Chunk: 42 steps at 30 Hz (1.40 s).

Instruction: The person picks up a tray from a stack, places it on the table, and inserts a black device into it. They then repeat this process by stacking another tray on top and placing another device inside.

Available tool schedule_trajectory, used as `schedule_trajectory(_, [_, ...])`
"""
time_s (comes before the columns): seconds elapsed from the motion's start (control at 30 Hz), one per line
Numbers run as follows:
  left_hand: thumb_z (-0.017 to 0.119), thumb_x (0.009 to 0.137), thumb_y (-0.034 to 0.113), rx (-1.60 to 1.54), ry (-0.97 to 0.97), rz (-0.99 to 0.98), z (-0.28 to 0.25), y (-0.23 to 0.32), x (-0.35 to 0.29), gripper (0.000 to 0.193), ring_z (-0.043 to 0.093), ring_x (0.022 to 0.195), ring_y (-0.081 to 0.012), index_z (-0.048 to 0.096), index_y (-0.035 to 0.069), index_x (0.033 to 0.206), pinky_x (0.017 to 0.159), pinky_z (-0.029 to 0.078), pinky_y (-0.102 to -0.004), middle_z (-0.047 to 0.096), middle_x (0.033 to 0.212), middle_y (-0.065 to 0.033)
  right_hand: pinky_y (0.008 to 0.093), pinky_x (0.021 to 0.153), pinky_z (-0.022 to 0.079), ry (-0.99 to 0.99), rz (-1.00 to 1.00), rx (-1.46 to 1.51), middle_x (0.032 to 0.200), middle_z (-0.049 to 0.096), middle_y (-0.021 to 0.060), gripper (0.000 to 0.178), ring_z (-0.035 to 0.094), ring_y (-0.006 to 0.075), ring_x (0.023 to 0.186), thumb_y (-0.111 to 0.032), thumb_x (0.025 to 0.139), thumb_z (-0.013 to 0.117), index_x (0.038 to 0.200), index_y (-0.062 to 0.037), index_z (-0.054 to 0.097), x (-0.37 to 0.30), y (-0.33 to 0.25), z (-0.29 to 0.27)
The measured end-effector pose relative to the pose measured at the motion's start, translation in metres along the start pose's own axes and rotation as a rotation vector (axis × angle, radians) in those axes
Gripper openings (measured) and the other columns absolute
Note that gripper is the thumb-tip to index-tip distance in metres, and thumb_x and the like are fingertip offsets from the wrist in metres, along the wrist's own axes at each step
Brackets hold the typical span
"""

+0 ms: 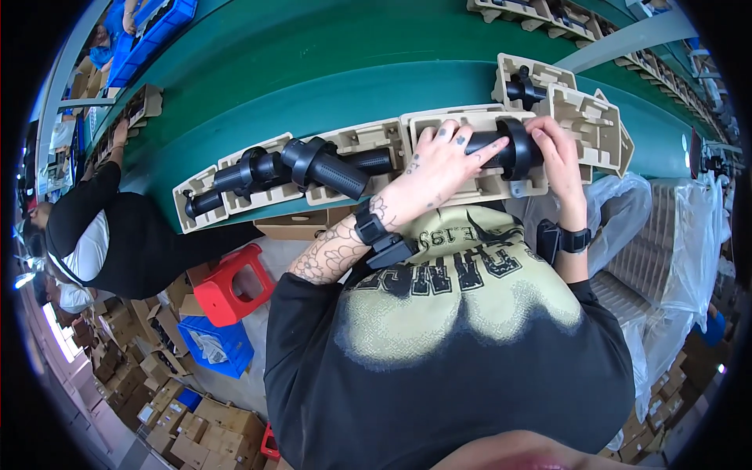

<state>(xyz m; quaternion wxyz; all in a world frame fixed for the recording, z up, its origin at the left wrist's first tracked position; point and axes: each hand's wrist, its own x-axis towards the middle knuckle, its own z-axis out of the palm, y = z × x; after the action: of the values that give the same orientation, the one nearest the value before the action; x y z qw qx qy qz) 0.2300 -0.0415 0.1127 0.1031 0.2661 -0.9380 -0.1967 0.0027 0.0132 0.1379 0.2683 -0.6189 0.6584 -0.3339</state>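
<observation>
My left hand (440,159) and my right hand (554,143) both grip a black cylindrical part (509,149) with a wide ring, pressed into a beige moulded pulp tray (478,188) at the near edge of the green conveyor belt (313,86). The left hand lies over the part's thin shaft, the right over its ringed end. To the left, two more pulp trays (258,196) carry similar black parts (321,166). Another tray with a black part (523,88) sits just behind my hands.
A second person in black leans on the belt at the left (110,227). Below stand a red stool (233,286), a blue crate (219,345) and several cardboard boxes (180,423). Stacked trays wrapped in clear plastic (666,251) stand at the right.
</observation>
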Motion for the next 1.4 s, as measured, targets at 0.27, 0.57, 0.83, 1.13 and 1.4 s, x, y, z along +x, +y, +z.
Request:
schedule_trajectory(0.27, [0.065,0.082,0.034,-0.012,0.238,0.063,0.010,-0.026,-0.038,0.049,0.042,0.121,-0.0344,0.060,0.004,0.120,0.098,0.036,-0.0529,0.050,0.129,-0.0189,0.0417,0.112,0.025,-0.119,-0.125,-0.411,0.140,0.045,0.0140,0.040,0.030,0.0313,0.138,-0.010,0.090,0.051,0.130,-0.0089,0.053,-0.020,0.009,0.034])
schedule_trajectory(0.57, [0.074,0.077,0.021,0.070,0.588,-0.914,-0.014,-0.111,-0.165,0.036,0.055,0.106,-0.0359,0.063,0.004,0.106,0.092,0.044,-0.0438,0.057,0.119,-0.0158,0.0429,0.113,0.024,0.025,-0.233,-0.208,0.144,0.043,0.0133,0.037,0.028,0.0321,0.140,-0.005,0.088,0.053,0.124,-0.0056,0.059,-0.015,-0.023,0.020])
schedule_trajectory(0.83, [0.065,0.087,0.014,-0.453,1.196,-0.679,-0.065,-0.057,-0.125,0.026,0.058,0.105,-0.0215,0.060,-0.004,0.106,0.090,0.049,-0.0332,0.058,0.119,-0.0159,0.0393,0.108,0.032,-0.308,-0.134,0.461,0.139,0.047,0.0144,0.064,0.042,0.0277,0.131,-0.030,0.082,0.068,0.137,-0.0047,0.046,0.012,-0.056,-0.008])
schedule_trajectory(1.13, [0.065,0.086,0.015,-1.366,0.443,-0.321,0.008,0.017,-0.022,0.049,0.061,0.103,-0.0266,0.046,0.001,0.129,0.095,0.046,-0.0369,0.056,0.121,-0.0153,0.0391,0.110,0.030,-0.425,-0.267,1.026,0.144,0.038,0.0162,0.096,0.040,0.0267,0.131,-0.026,0.072,0.081,0.148,-0.0107,0.025,0.006,-0.049,0.017])
schedule_trajectory(1.4, [0.068,0.082,0.010,-1.311,-0.200,-0.382,-0.012,0.032,0.046,0.069,0.056,0.112,-0.0253,0.035,0.006,0.142,0.088,0.050,-0.0335,0.049,0.134,-0.0149,0.0361,0.104,0.038,0.030,-0.056,1.125,0.134,0.048,0.0162,0.097,0.048,0.0250,0.125,-0.044,0.066,0.083,0.139,-0.0006,0.036,-0.012,0.008,-0.065])
